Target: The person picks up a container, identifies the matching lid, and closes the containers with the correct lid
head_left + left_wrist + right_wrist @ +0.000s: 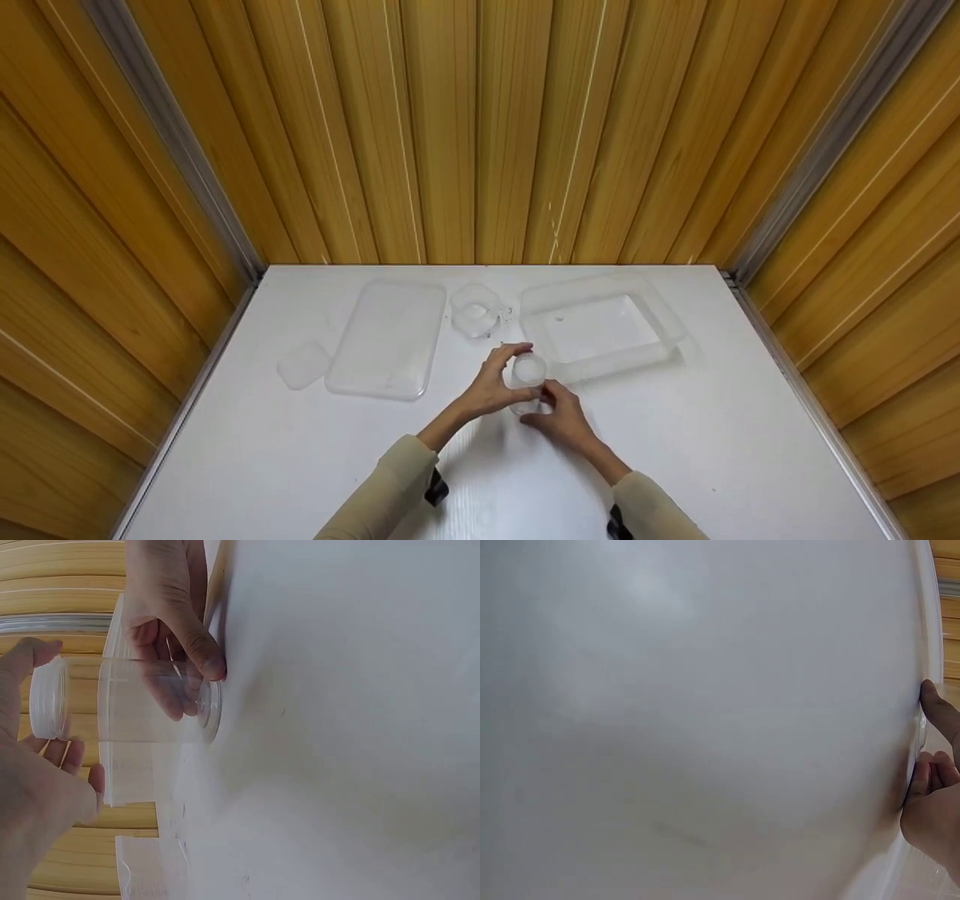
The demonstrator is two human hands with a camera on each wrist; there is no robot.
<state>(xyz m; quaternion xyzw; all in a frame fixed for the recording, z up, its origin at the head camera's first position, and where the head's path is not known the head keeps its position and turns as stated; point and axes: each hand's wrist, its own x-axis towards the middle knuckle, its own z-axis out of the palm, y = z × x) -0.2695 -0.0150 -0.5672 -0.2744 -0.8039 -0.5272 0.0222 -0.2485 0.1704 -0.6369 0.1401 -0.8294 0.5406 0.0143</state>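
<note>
A clear cylindrical plastic jar (124,709) stands upright on the white table between my two hands. Its translucent ribbed screw lid (529,367) is on top. My left hand (489,390) holds the jar at the lid, with thumb and fingers spread around its sides. Low down by the base, my right hand (564,421) grips the jar between thumb and fingers. In the right wrist view, only part of the right hand (934,817) shows at the right edge, and the jar is barely visible there.
Behind the jar to the right sits an open translucent rectangular container (615,365). A flat rectangular lid (388,337) lies to the left. Between them is a small scalloped clear container (474,321). A small angular clear lid (304,365) lies farther left. Wood-patterned walls (495,135) enclose the table.
</note>
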